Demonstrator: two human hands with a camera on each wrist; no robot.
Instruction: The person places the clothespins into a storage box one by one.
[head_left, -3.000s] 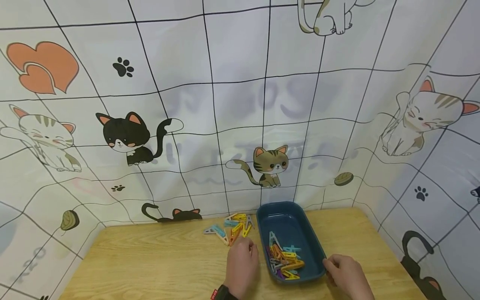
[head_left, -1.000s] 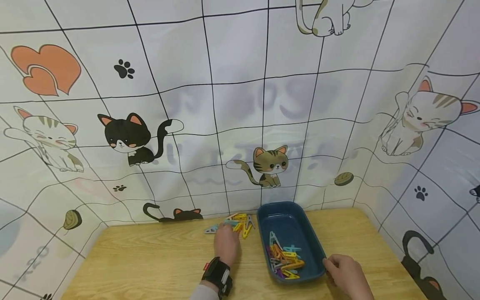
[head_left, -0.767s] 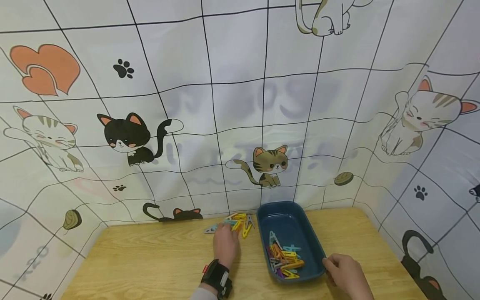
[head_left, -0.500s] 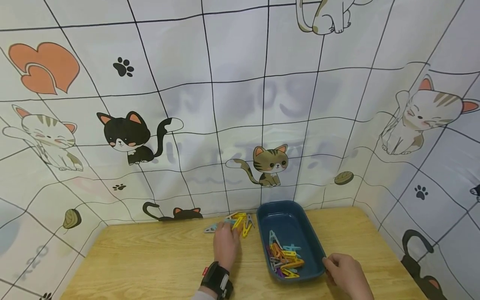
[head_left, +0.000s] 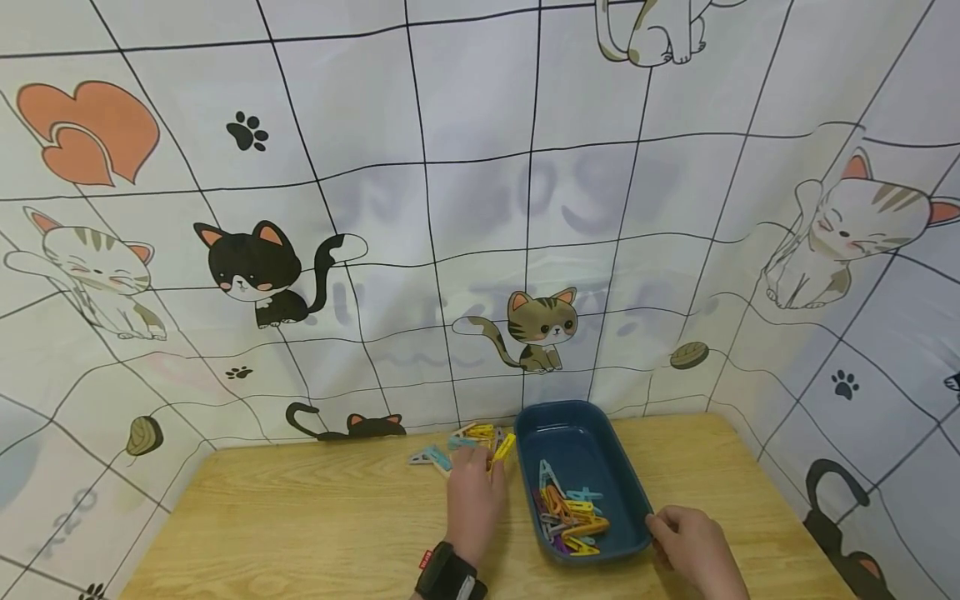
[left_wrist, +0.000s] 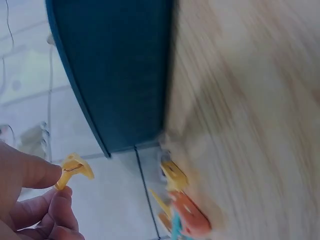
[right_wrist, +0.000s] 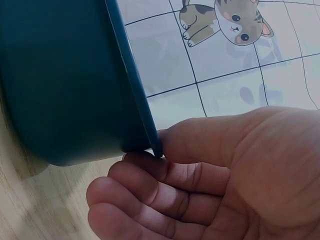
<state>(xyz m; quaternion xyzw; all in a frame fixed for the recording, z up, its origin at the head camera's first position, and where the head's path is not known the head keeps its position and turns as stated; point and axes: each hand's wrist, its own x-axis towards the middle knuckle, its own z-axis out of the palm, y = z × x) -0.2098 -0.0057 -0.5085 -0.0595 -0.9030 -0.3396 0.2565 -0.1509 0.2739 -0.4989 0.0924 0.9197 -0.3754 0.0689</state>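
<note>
Cat-print wall [head_left: 480, 208] behind, yellow peg [left_wrist: 72, 167] in hand!

Left hand [head_left: 474, 504] pinches it, loose pegs [head_left: 437, 457] just beyond that hand, blue tray [head_left: 573, 446] to its right, right hand [head_left: 693, 546] gripping the tray's edge. Looks like the pick-up step; next move calls for a rightward carry and release.

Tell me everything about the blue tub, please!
The blue tub is dark and long, with rounded corners and a thin rim; it looks like smooth plastic. It sits upright, open-topped, on the wood-look table, close to the cat-patterned backdrop. Colourful clothespins lie heaped in its near end. The right hand pinches its rim near that end.
</note>
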